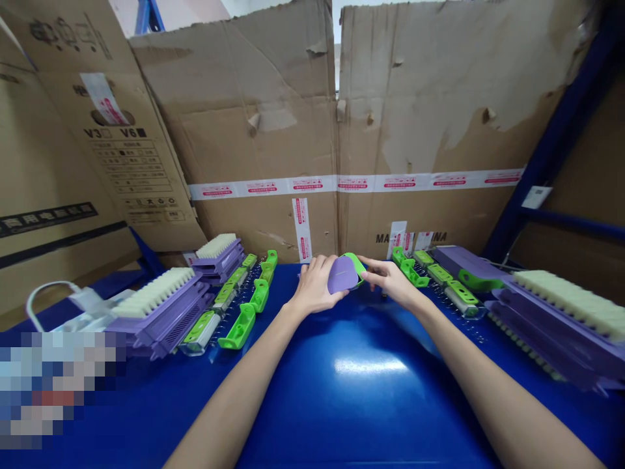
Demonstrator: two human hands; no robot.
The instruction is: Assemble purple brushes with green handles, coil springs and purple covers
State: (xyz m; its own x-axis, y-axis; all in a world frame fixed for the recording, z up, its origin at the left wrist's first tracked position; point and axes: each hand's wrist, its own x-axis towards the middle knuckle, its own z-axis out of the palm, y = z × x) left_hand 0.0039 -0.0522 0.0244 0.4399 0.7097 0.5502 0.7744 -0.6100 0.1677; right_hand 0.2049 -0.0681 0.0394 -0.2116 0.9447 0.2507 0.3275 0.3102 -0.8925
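Over the middle of the blue table, my left hand point(316, 284) is wrapped around a purple plastic housing point(342, 275) with a smooth, rounded face. A bright green end piece point(355, 263) sits against the far right edge of that housing. The thumb and index finger of my right hand point(388, 280) are closed at the green edge; the exact contact is partly hidden. On the left lie green clip-like brackets point(241, 326) in a row, beside a row of clear-and-green modules point(225, 296). Similar green brackets point(409, 267) and modules point(441, 273) lie right of my right hand.
Purple parts topped with cream foam point(155, 292) stand on the left, and more foam-topped purple parts point(570, 305) on the right. A white plug with cable point(88, 301) lies at far left. Tall cardboard sheets point(254, 137) wall off the back. A blue post point(541, 124) rises at right.
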